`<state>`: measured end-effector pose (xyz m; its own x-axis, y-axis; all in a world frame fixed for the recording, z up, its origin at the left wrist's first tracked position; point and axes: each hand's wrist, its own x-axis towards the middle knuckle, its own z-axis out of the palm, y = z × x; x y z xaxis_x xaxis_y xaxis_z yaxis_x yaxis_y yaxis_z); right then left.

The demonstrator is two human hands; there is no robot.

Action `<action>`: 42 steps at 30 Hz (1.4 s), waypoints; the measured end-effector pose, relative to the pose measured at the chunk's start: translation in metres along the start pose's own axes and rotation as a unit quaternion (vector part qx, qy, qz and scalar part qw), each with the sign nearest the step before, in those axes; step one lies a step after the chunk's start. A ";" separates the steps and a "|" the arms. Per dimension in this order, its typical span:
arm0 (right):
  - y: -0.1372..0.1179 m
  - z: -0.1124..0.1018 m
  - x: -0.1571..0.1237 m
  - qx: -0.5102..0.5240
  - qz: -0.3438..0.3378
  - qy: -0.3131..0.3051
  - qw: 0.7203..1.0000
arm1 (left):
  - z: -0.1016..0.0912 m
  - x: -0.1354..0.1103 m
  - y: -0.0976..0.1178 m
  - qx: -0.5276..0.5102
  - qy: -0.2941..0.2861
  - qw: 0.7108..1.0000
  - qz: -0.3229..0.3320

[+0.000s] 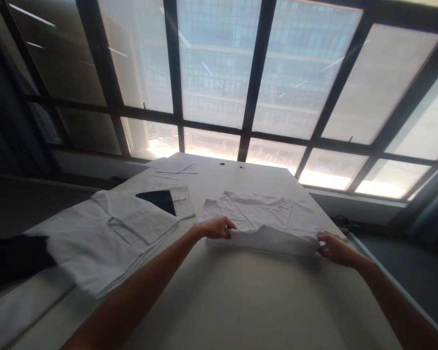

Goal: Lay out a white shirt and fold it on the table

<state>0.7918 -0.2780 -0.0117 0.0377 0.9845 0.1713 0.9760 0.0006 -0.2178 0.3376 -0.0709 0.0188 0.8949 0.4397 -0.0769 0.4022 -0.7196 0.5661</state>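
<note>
A white garment [259, 214], which looks like a shirt, lies on the white table [219, 296] with its near edge folded up. My left hand [216, 227] pinches that edge near its left end, thumb and fingers closed on the cloth. At the right end my right hand [334, 248] grips the same edge. Between both hands the lifted strip of cloth hangs fairly straight, with a small peak near its middle. Wrinkles and seams show on the part lying flat behind it.
More white clothes [113, 233] lie piled on the table's left side, with a dark blue piece [157, 200] among them and a dark cloth [14, 257] at the far left. Sheets of paper [175, 165] rest at the back. Beyond stand large windows [215, 63].
</note>
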 end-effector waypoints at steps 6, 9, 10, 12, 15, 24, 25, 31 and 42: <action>-0.013 -0.027 -0.056 0.157 0.089 -0.181 0.967 | -0.008 -0.028 0.023 0.016 -0.167 0.986 -0.013; -0.027 -0.038 -0.063 0.236 0.096 -0.233 0.939 | -0.010 -0.027 0.030 -0.039 -0.236 0.971 -0.014; -0.031 -0.038 -0.061 0.244 0.095 -0.219 0.940 | -0.009 -0.023 0.033 -0.052 -0.215 0.975 -0.011; -0.040 -0.030 -0.050 0.222 0.098 -0.146 0.959 | 0.002 -0.009 0.040 -0.050 -0.107 0.993 0.007; -0.050 -0.001 -0.030 0.146 0.117 -0.039 0.982 | 0.037 0.014 0.051 0.011 0.065 0.995 0.071; -0.031 0.052 -0.015 0.063 0.185 -0.036 0.980 | 0.114 0.024 0.051 0.121 0.014 0.977 0.177; -0.027 0.049 -0.013 0.084 0.190 -0.060 0.976 | 0.114 0.023 0.051 0.118 0.015 0.977 0.175; -0.022 0.010 0.042 0.214 0.175 -0.345 0.897 | 0.114 0.023 0.052 0.112 0.030 0.977 0.179; -0.127 -0.049 0.203 0.592 -0.002 0.140 0.794 | 0.113 0.020 0.052 0.111 0.037 0.976 0.182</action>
<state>0.6859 -0.0866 0.0974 0.2423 0.9067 0.3451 0.0962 0.3315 -0.9385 0.3984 -0.1605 -0.0464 0.9731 0.1644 0.1615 0.0987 -0.9305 0.3527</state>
